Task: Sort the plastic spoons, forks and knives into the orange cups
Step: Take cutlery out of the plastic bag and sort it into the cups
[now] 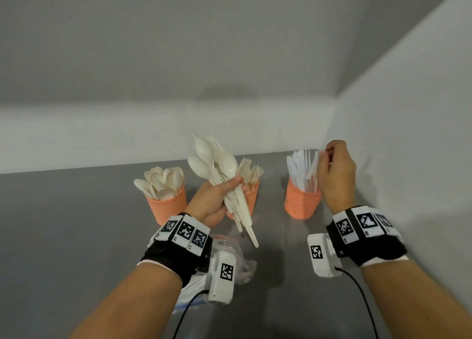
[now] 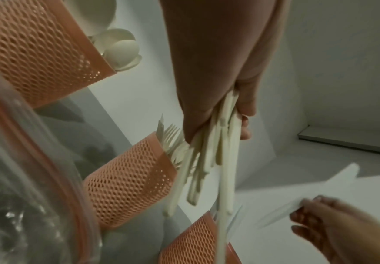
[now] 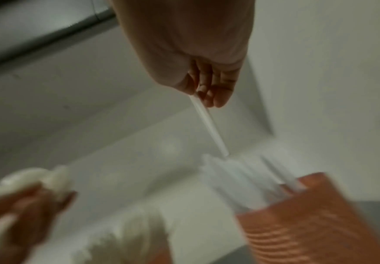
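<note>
Three orange mesh cups stand in a row on the grey table. The left cup (image 1: 167, 205) is full of cream spoons (image 1: 161, 181), the middle cup (image 1: 251, 198) holds forks (image 1: 251, 171), and the right cup (image 1: 301, 202) holds white knives (image 1: 300, 167). My left hand (image 1: 217, 198) grips a mixed bundle of cream cutlery (image 1: 224, 177) in front of the middle cup, spoon bowls up. My right hand (image 1: 334, 170) pinches one white knife (image 3: 209, 126) by its upper end, its lower end among the knives in the right cup (image 3: 315, 218).
A clear plastic zip bag (image 1: 237, 259) lies on the table under my left wrist. White walls close the table off at the back and right, near the right cup. Bare grey table (image 1: 63, 236) stretches to the left.
</note>
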A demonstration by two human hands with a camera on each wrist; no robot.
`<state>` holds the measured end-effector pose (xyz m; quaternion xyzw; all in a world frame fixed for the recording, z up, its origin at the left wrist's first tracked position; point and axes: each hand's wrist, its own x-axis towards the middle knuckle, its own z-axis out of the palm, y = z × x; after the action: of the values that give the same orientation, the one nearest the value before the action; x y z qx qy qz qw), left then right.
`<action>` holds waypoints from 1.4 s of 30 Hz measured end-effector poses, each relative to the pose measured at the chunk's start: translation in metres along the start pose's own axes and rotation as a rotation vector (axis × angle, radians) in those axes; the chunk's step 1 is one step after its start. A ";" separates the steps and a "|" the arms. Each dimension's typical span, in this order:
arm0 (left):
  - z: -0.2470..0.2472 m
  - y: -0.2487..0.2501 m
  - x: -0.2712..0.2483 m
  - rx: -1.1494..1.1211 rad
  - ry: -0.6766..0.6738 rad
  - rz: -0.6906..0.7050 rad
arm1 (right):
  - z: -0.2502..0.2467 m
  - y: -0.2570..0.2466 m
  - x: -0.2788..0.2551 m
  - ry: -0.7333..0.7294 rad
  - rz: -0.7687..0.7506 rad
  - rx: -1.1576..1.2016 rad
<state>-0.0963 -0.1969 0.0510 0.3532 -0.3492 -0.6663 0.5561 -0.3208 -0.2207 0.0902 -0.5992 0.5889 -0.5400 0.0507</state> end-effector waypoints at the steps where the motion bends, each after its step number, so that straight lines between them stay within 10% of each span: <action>1: 0.003 0.000 -0.001 0.011 -0.026 0.005 | 0.000 0.013 0.005 0.012 0.040 -0.026; 11: 0.009 0.000 -0.016 0.127 -0.224 0.035 | 0.032 0.076 0.003 -0.398 0.131 -0.551; 16: 0.013 0.005 -0.022 0.170 -0.198 0.007 | 0.028 0.003 0.009 -0.224 -0.053 -0.075; 22: 0.016 0.007 -0.023 0.215 -0.248 0.011 | 0.050 -0.082 -0.008 -0.682 -0.047 0.226; 30: 0.007 0.012 -0.041 0.292 -0.293 0.002 | 0.053 -0.101 -0.001 -0.636 0.205 0.642; 36: -0.022 -0.003 -0.028 0.274 -0.078 -0.075 | 0.037 -0.117 0.008 -0.311 0.195 1.062; 42: -0.022 0.007 -0.025 -0.039 0.224 -0.063 | 0.041 -0.104 -0.038 -0.658 0.063 0.594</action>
<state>-0.0704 -0.1751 0.0477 0.4252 -0.2605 -0.6467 0.5771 -0.2138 -0.1841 0.1232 -0.6805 0.3786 -0.4644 0.4218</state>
